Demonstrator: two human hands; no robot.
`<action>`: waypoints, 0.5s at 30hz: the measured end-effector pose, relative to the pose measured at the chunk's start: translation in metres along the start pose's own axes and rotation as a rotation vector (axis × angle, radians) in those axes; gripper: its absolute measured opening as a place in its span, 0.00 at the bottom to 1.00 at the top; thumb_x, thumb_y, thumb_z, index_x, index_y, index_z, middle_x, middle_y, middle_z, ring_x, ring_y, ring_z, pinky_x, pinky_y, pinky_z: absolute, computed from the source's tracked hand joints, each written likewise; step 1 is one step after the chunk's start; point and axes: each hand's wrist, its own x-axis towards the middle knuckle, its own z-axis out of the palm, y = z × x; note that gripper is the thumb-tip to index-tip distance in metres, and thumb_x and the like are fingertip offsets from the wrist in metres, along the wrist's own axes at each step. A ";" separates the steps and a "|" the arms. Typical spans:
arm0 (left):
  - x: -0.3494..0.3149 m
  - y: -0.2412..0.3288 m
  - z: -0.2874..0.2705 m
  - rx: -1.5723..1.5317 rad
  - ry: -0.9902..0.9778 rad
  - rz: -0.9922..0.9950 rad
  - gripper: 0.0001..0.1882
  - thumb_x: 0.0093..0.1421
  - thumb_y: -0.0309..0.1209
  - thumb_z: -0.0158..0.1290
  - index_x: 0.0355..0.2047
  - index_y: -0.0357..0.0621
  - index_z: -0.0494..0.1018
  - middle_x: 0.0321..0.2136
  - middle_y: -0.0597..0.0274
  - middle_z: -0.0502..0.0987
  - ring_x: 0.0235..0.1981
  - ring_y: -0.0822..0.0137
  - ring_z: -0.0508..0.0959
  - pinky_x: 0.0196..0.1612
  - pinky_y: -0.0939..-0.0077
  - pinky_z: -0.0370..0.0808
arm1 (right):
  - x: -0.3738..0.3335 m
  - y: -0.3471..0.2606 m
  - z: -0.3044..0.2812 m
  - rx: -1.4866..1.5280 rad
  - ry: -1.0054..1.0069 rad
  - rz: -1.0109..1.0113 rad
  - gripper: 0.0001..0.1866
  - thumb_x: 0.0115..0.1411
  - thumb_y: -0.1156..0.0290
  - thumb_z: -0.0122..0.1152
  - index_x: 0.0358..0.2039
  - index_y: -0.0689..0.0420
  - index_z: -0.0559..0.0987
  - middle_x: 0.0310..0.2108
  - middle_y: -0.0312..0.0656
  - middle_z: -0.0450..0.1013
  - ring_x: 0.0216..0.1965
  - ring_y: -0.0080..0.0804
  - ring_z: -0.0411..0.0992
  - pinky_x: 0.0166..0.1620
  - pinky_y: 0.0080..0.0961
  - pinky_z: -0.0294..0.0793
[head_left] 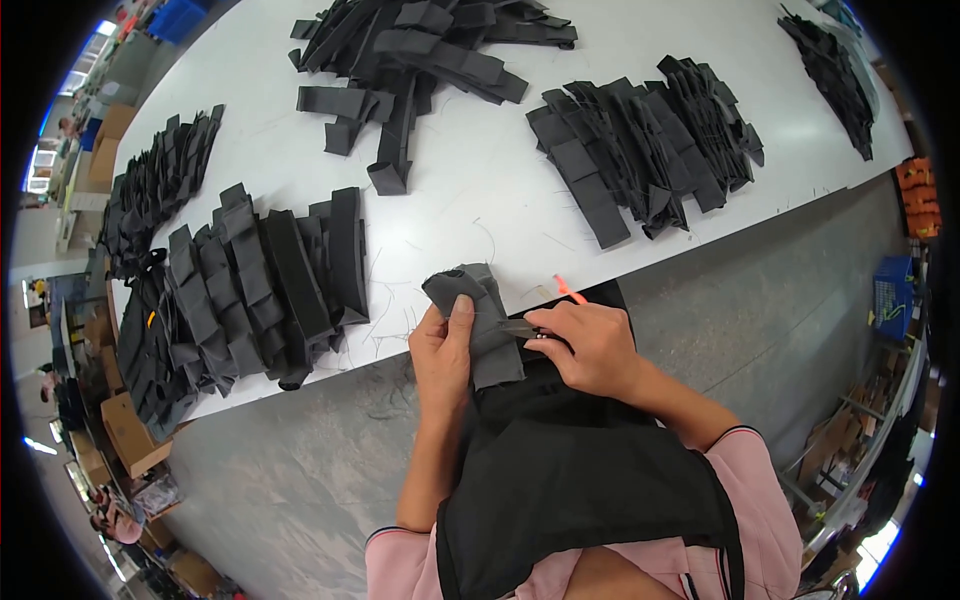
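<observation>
A dark grey fabric strip (492, 335), folded over at its top, is pinched in my left hand (441, 350), thumb across its front. My right hand (588, 347) is closed around small metal thread snips (518, 328), whose blades reach the strip's right edge. A short orange-pink cord (569, 289) sticks up beside my right fingers. Both hands are just off the near edge of the white table (440, 225), above my black apron (590, 470). Loose thread ends are scattered on the tabletop near my left hand.
Rows of similar dark strips lie at the left (265, 285) and right (645, 150) of the table. A loose heap of strips (420, 50) is at the far side. A blue crate (893, 297) and cardboard boxes (133, 435) stand beyond the table.
</observation>
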 end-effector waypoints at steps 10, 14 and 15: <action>0.001 0.004 0.001 0.014 0.001 -0.028 0.15 0.62 0.35 0.52 0.37 0.32 0.75 0.29 0.67 0.76 0.31 0.80 0.69 0.35 0.85 0.67 | -0.003 -0.007 -0.003 0.216 0.095 0.169 0.12 0.46 0.77 0.66 0.33 0.60 0.77 0.21 0.40 0.72 0.19 0.33 0.70 0.23 0.23 0.66; 0.000 0.008 0.002 0.008 0.017 -0.041 0.15 0.62 0.35 0.52 0.35 0.32 0.75 0.27 0.68 0.76 0.29 0.81 0.69 0.33 0.86 0.67 | -0.001 -0.008 0.000 0.146 0.006 0.157 0.10 0.48 0.72 0.65 0.32 0.57 0.77 0.22 0.37 0.72 0.20 0.34 0.71 0.25 0.25 0.68; 0.001 0.009 0.002 0.005 0.019 -0.040 0.15 0.62 0.35 0.52 0.35 0.32 0.75 0.27 0.68 0.76 0.29 0.81 0.69 0.33 0.86 0.67 | -0.002 -0.007 0.001 0.137 -0.002 0.122 0.11 0.48 0.72 0.65 0.33 0.57 0.77 0.22 0.37 0.72 0.20 0.34 0.70 0.25 0.25 0.68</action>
